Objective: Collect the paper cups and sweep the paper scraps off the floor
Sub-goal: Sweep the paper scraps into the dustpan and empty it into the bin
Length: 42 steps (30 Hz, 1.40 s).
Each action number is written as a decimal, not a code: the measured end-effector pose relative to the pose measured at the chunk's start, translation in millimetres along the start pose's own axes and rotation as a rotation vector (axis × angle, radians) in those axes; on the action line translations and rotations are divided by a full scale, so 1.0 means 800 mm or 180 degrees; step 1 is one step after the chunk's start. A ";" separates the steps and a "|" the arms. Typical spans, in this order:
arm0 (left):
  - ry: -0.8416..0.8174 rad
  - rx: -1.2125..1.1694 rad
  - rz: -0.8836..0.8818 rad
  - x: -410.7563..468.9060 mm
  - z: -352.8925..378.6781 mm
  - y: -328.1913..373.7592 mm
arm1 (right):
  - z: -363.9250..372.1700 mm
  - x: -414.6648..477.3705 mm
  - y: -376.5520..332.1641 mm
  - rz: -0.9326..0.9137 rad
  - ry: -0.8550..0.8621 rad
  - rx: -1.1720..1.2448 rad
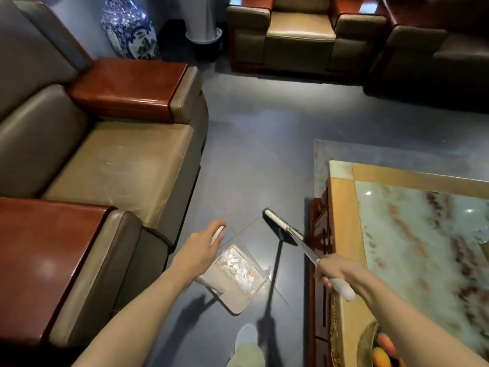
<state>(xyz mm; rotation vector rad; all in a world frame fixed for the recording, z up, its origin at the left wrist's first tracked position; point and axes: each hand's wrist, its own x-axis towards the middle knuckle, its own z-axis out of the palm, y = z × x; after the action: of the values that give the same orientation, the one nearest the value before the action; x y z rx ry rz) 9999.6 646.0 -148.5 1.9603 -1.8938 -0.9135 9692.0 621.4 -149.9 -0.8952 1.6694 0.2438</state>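
A beige dustpan (232, 295) rests on the dark floor between the sofa and the coffee table. White paper scraps (239, 266) lie heaped inside it, and one scrap (267, 271) sits at its right edge. My left hand (201, 247) grips the top of the dustpan's upright white handle (217, 234). My right hand (336, 272) holds the white grip of a broom, whose head (283, 225) rests on the floor just beyond the dustpan, beside the table. No paper cups are in view.
A leather sofa (113, 160) with wooden armrests fills the left. A marble-topped coffee table (341, 207) stands on the right, with a fruit bowl (381, 348) at its near corner. Armchairs (299, 33) and a blue-and-white vase (129, 27) line the far side. My shoe (246, 337) is below the dustpan.
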 end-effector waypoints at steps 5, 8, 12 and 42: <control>-0.0134 0.0024 0.0129 0.039 0.003 0.002 | 0.039 -0.011 -0.017 0.0321 -0.0346 0.0276; -0.0158 -0.0037 0.0152 0.049 0.005 0.008 | 0.069 -0.033 -0.026 0.0558 -0.0582 0.0748; -0.0148 -0.0038 0.0150 0.069 0.004 0.019 | 0.077 -0.060 -0.046 0.0772 -0.0928 0.1221; 0.0710 -0.0305 0.0872 0.635 -0.125 0.306 | -0.515 0.052 -0.372 0.0001 -0.0535 0.1696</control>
<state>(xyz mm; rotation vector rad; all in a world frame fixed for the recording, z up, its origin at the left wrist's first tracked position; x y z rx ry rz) 9837.8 104.3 -55.3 1.6216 -1.8900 -0.6650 9581.7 156.5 27.8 -0.4586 1.4735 -0.1231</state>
